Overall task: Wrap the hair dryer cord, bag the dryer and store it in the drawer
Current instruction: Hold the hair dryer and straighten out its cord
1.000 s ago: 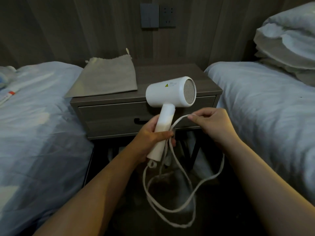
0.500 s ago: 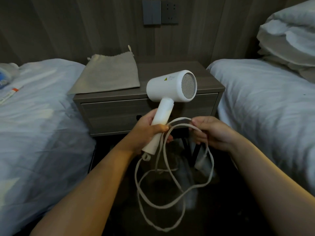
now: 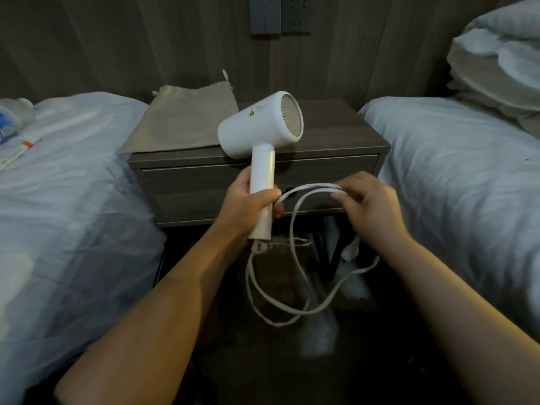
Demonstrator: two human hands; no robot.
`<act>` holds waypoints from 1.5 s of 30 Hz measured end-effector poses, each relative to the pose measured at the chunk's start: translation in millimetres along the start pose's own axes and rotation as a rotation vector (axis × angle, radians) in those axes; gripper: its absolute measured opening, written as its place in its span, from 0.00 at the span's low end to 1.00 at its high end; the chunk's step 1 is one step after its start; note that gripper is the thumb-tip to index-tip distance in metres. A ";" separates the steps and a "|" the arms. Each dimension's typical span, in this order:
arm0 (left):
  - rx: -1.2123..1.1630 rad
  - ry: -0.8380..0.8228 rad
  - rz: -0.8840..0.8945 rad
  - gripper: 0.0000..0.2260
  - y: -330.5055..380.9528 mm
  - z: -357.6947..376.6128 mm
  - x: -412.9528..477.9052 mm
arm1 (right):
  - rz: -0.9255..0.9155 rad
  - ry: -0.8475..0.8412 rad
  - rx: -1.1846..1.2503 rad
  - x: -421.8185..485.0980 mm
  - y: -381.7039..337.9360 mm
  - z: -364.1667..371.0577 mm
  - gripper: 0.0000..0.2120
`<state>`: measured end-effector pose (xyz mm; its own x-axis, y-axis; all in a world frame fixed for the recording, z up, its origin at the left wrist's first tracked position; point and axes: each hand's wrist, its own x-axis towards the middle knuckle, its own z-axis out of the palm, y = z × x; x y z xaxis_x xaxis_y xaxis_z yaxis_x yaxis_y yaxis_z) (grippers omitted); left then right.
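Observation:
My left hand [image 3: 248,203] grips the handle of a white hair dryer [image 3: 263,127], held upright in front of the nightstand with its mesh end facing right. Its white cord [image 3: 292,290] leaves the handle's base and hangs in loose loops below. My right hand [image 3: 365,206] pinches a loop of the cord just right of the handle. The white plug [image 3: 350,249] dangles under my right wrist. A grey drawstring bag [image 3: 187,118] lies flat on the nightstand's left half. The drawer [image 3: 190,188] in the nightstand is closed.
The dark wooden nightstand [image 3: 344,133] stands between two beds with white covers, one on the left [image 3: 64,206] and one on the right [image 3: 455,176]. Pillows [image 3: 496,54] are stacked at the far right. A wall socket [image 3: 280,13] sits above. The floor below is dark.
My right hand has drawn the cord loop out to the right of the handle. The hanging loops have shortened and the plug has risen near my right wrist. The dryer's head tilted slightly.

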<state>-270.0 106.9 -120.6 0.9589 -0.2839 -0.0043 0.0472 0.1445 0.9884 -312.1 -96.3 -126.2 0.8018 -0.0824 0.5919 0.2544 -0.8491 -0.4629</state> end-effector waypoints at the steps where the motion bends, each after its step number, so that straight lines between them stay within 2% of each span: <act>1: -0.012 0.011 0.003 0.23 0.2 0.4 -0.3 | -0.126 0.029 -0.175 -1.7 3.7 1.3 0.08; 2: -0.025 0.024 0.005 0.23 1.0 0.2 -1.0 | -0.204 0.052 -0.295 -2.8 7.3 2.2 0.10; 3: -0.030 0.044 0.007 0.23 1.7 -0.6 -0.7 | -0.206 0.051 -0.347 -3.0 9.6 1.7 0.11; 5: -0.015 0.093 0.025 0.23 4.0 -2.9 -0.4 | -0.068 0.020 -0.287 -0.6 7.9 -1.2 0.10; 8: 0.033 0.134 0.051 0.24 5.2 -7.7 2.1 | 0.233 -0.029 0.061 8.2 6.9 -6.5 0.11; 11: 0.058 0.121 0.045 0.28 5.2 -9.9 2.8 | 0.595 -0.035 0.633 10.7 4.9 -11.2 0.14; 13: 0.064 0.093 0.053 0.27 5.1 -8.7 1.7 | 0.726 -0.066 0.911 9.0 3.2 -10.5 0.13; 18: 0.231 -0.005 0.095 0.24 0.2 -2.0 -2.0 | 0.709 -0.108 1.089 11.5 -5.9 -10.0 0.13; 23: 0.254 -0.108 0.128 0.21 -4.6 7.8 -4.6 | 0.725 -0.072 1.186 13.8 -9.4 -9.8 0.13; 25: 0.170 -0.134 0.084 0.21 -7.8 9.6 -4.5 | 0.759 -0.088 1.252 14.5 -8.6 -10.9 0.12; 28: -0.035 -0.158 -0.011 0.20 -6.4 10.3 -5.3 | 0.746 -0.162 1.250 14.8 -4.8 -13.2 0.10; 30: 0.023 -0.150 0.010 0.22 -2.9 7.0 -5.0 | 0.669 -0.206 1.145 14.1 -2.9 -15.4 0.09; 34: 0.043 -0.142 0.005 0.23 4.5 1.7 -6.6 | 0.477 -0.147 0.463 15.4 5.9 -13.6 0.08; 37: -0.029 -0.152 0.000 0.23 7.5 3.1 -6.9 | 0.412 -0.146 0.270 13.7 11.9 -4.1 0.06; 45: 0.023 -0.038 0.082 0.22 11.6 5.3 -6.8 | 0.454 -0.571 0.523 4.5 -14.9 0.5 0.09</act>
<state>-277.4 105.5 -108.3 0.9480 -0.3073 0.0826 -0.0382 0.1476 0.9883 -312.0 -83.8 -117.0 0.9965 0.0380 -0.0749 -0.0506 -0.4404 -0.8964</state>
